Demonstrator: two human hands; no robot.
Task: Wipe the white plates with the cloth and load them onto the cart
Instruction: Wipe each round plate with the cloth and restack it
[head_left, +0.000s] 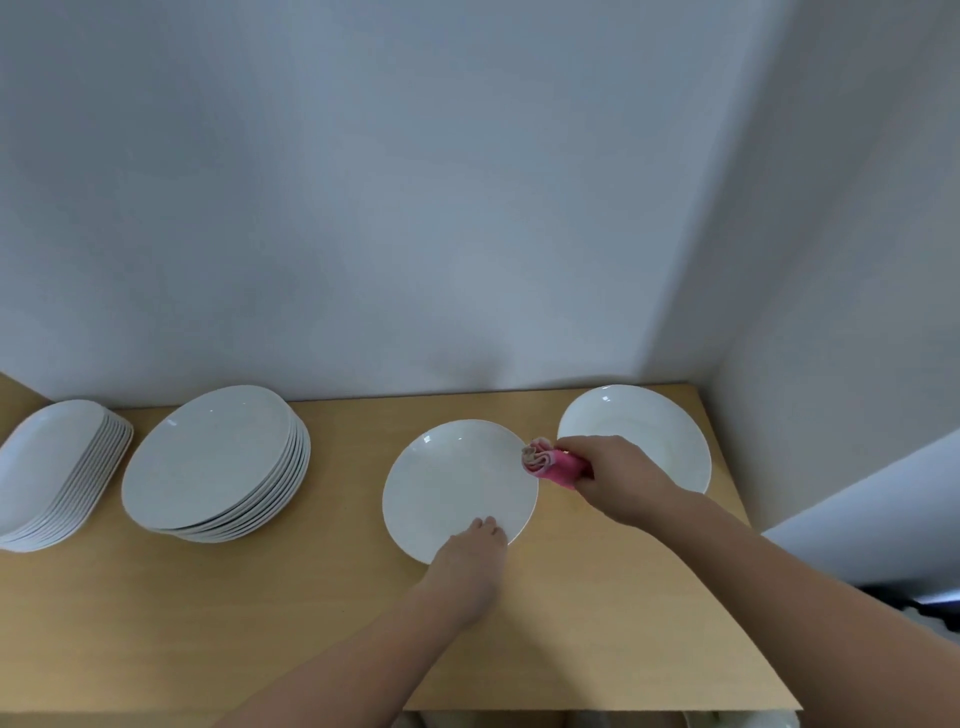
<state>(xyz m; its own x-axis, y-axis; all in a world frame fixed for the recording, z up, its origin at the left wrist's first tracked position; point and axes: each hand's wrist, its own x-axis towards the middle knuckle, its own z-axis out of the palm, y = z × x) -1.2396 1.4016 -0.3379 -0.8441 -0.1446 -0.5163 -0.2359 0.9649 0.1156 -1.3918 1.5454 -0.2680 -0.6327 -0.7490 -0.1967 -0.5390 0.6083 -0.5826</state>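
The single white plate (457, 483) lies flat on the wooden table (311, 613) and serves as reference for all positions below. The pink cloth (545, 460), bunched into a roll, is at the plate's right rim, its free end reaching just over that rim. The right hand (618, 473) is just right of the plate, fingers curled tightly around the cloth. The left hand (475, 545) is at the plate's near rim with its fingertips laid on the plate surface; the thumb is hidden, so whether it clamps the rim cannot be told. A second white plate (634, 415) lies right of and beyond the reference plate, partly behind the right hand. A stack of round plates (208, 457) stands to the left, well apart. A stack of oval plates (52, 462) stands farther left again.
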